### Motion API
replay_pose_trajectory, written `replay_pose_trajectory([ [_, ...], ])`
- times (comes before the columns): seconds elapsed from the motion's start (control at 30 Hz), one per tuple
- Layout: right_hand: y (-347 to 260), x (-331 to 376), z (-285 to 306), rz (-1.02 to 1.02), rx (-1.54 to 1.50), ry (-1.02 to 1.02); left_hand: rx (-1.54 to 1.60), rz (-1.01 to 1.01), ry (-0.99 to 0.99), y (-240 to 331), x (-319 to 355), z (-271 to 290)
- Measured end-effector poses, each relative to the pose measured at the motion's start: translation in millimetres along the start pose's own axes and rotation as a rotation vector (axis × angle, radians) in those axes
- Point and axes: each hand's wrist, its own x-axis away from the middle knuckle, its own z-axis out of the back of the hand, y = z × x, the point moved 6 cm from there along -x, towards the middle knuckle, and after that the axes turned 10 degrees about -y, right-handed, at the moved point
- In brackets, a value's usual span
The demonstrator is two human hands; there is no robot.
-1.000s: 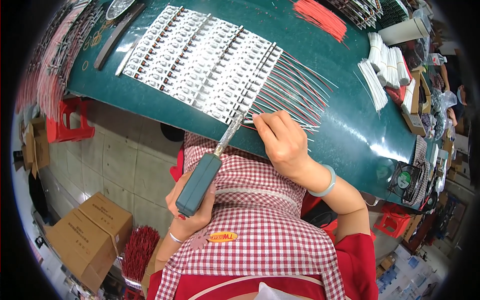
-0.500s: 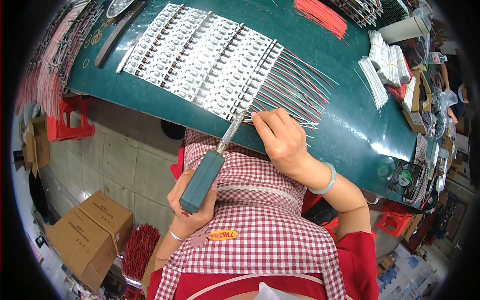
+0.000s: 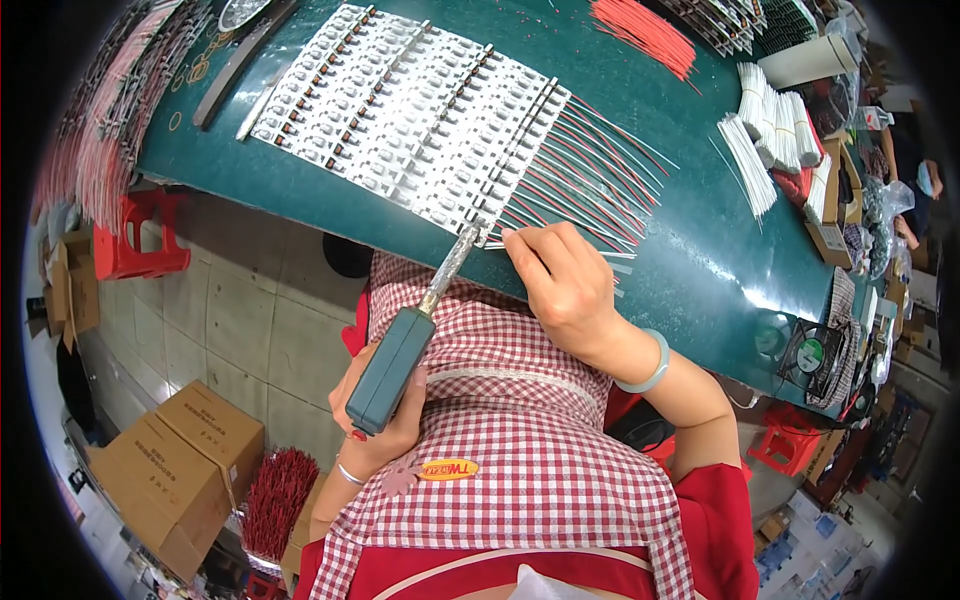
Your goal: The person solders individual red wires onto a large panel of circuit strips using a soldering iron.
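At the table edge, left hand clamps the soldering iron, tip angled up-right toward wires pinched by right hand.

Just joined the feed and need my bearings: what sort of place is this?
Most likely an electronics assembly workshop. A soldering iron in the left hand meets rows of small white circuit strips on a green bench, with bundles of cut red wires nearby.
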Motion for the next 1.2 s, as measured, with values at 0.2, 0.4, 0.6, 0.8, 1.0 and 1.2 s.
replay_pose_trajectory([
  [0.2,-2,3,-4,-0.005,-0.001,-0.027,-0.067,-0.027,0.002,12,-5,3],
  [0.4,-2,3,-6,0.000,0.017,-0.027,-0.038,-0.061,-0.004,18,-13,2],
  [0.6,-2,3,-6,-0.002,0.024,-0.030,-0.095,-0.067,-0.012,18,-12,2],
  [0.8,-3,4,-7,-0.003,0.025,-0.035,-0.009,-0.006,-0.004,1,4,1],
  [1.0,-5,3,-5,-0.017,0.028,-0.040,0.049,0.071,0.013,-12,16,-1],
  [1.2,-11,6,-2,-0.027,0.007,-0.017,0.058,0.113,0.011,-17,22,1],
])
